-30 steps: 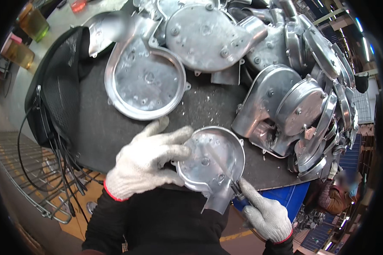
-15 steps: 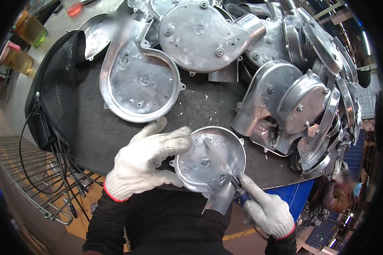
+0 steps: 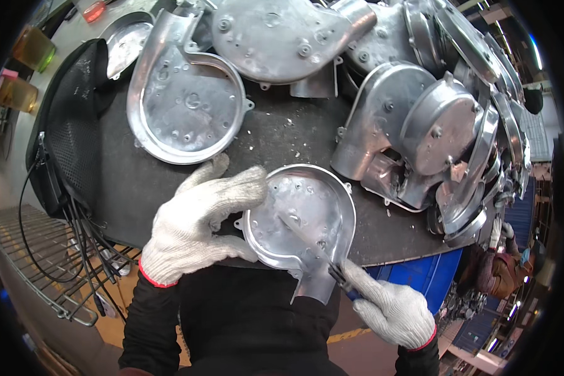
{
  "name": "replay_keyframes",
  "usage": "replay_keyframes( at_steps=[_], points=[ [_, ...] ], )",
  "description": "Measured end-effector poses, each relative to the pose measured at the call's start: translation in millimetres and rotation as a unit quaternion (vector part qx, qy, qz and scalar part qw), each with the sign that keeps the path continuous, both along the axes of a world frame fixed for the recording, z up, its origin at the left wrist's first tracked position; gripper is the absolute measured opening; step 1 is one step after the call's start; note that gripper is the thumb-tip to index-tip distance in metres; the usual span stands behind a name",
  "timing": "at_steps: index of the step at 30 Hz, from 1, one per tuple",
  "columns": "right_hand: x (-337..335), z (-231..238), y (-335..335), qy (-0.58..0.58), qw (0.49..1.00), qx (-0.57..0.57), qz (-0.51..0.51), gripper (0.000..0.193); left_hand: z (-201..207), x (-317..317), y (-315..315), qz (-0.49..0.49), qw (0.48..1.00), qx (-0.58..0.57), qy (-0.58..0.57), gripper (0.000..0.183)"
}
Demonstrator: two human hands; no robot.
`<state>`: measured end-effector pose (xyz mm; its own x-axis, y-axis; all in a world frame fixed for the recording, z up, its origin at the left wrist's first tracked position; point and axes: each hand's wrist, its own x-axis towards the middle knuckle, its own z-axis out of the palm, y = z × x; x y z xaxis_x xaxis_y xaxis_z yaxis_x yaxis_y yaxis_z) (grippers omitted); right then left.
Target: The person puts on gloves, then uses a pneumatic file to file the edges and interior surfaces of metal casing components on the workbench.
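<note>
A: Position of the small metal housing (image 3: 323,210)?
B: Centre of frame, slightly low. Hollow face up, spout toward the lower edge, across the near edge of the dark work surface (image 3: 282,138).
A: Left hand (image 3: 197,222)?
B: White glove, left of centre. Fingers spread and parted from thumb, tips at the housing's left rim. Cannot tell how firmly they press.
A: Right hand (image 3: 391,307)?
B: Lower right of centre, gloved. Fingers closed round the handle of a slim-bladed tool (image 3: 307,240); blade slants up-left over the hollow. Cannot tell if the tip touches metal.
A: Surroundings?
B: Larger open housing (image 3: 191,116), upper left. Heaped housings (image 3: 442,138), upper right. Blue bin (image 3: 423,276), lower right.
</note>
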<state>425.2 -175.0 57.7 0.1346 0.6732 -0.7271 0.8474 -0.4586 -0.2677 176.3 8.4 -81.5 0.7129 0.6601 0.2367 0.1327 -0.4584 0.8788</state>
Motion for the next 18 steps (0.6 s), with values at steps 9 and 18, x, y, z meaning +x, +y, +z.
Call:
replay_keyframes(
  at_steps=[9, 18],
  points=[
    [2, -3, 0, 0.097, 0.993, 0.074, -0.009, 0.069, 1, -1, -1, 0.021, 1.000, 0.019, -0.002, 0.076],
    [-2, -6, 18, 0.068, 0.994, 0.082, 0.035, 0.071, 3, -1, 0, 0.012, 1.000, -0.008, 0.015, 0.084]
  ],
)
